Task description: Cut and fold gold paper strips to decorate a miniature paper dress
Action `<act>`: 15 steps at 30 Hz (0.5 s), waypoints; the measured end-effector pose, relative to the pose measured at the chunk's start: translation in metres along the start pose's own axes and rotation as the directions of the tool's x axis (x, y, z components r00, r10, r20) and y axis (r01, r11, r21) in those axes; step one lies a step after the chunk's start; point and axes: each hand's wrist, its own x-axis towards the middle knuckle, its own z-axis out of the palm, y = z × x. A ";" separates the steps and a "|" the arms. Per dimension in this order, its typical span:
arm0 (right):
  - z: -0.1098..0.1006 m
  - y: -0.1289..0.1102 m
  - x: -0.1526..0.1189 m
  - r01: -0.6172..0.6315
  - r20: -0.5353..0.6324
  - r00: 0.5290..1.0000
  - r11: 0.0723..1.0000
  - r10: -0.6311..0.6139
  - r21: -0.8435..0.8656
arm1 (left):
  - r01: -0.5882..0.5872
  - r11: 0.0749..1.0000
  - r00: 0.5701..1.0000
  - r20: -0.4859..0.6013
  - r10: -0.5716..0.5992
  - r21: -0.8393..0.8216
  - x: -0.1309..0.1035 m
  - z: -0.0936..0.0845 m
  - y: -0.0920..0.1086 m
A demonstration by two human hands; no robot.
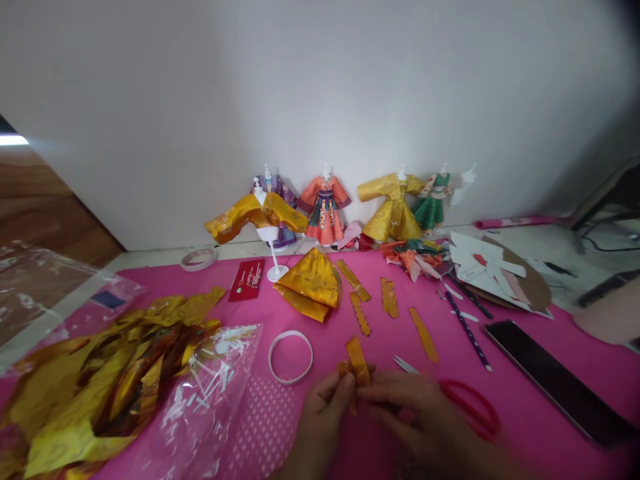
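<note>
A small golden-yellow fabric strip (357, 360) stands up between my two hands, looped or folded over. My left hand (325, 410) pinches its lower left part between thumb and fingers. From the other side, the fingertips of my right hand (417, 403) close on the strip's right edge; that hand is a little blurred. Scissors with red handles (473, 408) lie partly under my right hand, their blade tips (405, 364) showing beyond it. Several cut golden pieces, among them a narrow one (424, 335) and a dotted one (359, 315), lie just beyond.
Dressed miniature stands (326, 207) line the wall, with a golden top (257, 215) on a nearer stand. Folded golden fabric (313, 285), a tape ring (291, 357), a red card (247, 280), a pencil (469, 330) and a phone (555, 380) surround my hands. Golden scraps (100, 380) fill the left.
</note>
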 end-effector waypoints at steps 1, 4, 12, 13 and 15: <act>0.001 -0.001 -0.001 0.016 0.013 1.000 1.000 -0.016 -0.008 | 0.030 0.997 1.000 0.010 -0.029 -0.073 0.001 0.000 -0.002; 0.002 -0.002 -0.004 0.001 0.057 0.998 0.999 0.001 -0.040 | 0.107 0.964 0.994 0.030 -0.103 -0.245 0.002 0.001 -0.005; -0.003 -0.008 -0.004 -0.085 0.159 0.984 0.995 0.078 0.043 | 0.218 0.874 0.967 -0.022 -0.252 -0.434 0.005 0.008 0.006; -0.004 -0.009 -0.004 -0.095 0.169 0.982 0.994 0.085 0.052 | 0.224 0.874 0.965 -0.027 -0.261 -0.432 0.006 0.007 0.006; -0.006 -0.009 -0.004 -0.116 0.172 0.979 0.992 0.107 0.043 | 0.222 0.877 0.965 -0.031 -0.259 -0.426 0.006 0.004 0.003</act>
